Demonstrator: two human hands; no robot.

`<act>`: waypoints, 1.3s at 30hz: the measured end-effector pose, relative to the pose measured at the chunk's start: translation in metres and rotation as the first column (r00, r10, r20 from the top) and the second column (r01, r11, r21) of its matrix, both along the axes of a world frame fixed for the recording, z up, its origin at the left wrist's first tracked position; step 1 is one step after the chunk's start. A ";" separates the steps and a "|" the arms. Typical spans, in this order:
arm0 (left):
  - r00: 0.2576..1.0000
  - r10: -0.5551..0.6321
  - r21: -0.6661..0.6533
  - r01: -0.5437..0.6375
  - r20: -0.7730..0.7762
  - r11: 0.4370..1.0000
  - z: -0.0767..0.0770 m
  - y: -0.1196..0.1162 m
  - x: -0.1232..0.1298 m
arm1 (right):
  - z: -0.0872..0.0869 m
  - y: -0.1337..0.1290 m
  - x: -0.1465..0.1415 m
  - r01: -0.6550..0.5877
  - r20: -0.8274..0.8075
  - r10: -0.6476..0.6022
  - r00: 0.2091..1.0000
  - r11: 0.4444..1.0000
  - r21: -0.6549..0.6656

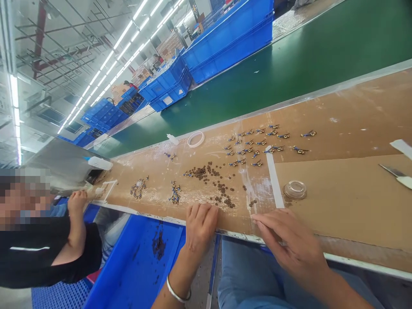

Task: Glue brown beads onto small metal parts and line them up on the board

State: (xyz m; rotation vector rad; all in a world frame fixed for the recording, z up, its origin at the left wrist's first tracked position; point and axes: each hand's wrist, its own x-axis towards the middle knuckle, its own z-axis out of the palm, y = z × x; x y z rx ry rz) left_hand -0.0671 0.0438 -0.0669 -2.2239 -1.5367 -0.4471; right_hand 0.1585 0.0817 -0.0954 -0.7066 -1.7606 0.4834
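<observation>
My left hand (pixel 200 225) rests at the near edge of the cardboard-covered table, its fingers curled down; whatever they hold, if anything, is hidden. My right hand (pixel 291 238) is beside it, fingertips brought together near the edge, and anything between them is too small to make out. Just beyond my hands lie scattered small dark brown discs (pixel 222 188) and a denser heap of discs (pixel 200 172). Farther right, small blue-and-yellow figures (pixel 257 143) lie in loose rows. A small pile of figures (pixel 174 193) lies left of the discs.
A round clear dish (pixel 295 189) and a white-handled blade (pixel 399 176) lie to the right. A tape roll (pixel 195 139) and small white bottle (pixel 173 139) stand toward the green conveyor belt (pixel 305 64). Blue crates (pixel 231 38) line the back. A co-worker (pixel 48 249) sits left.
</observation>
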 end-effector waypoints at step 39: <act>0.680 0.643 -0.182 -0.624 0.353 0.760 -0.003 -0.011 -0.119 | -0.007 0.000 0.002 -0.019 0.076 0.016 0.997 0.999 0.040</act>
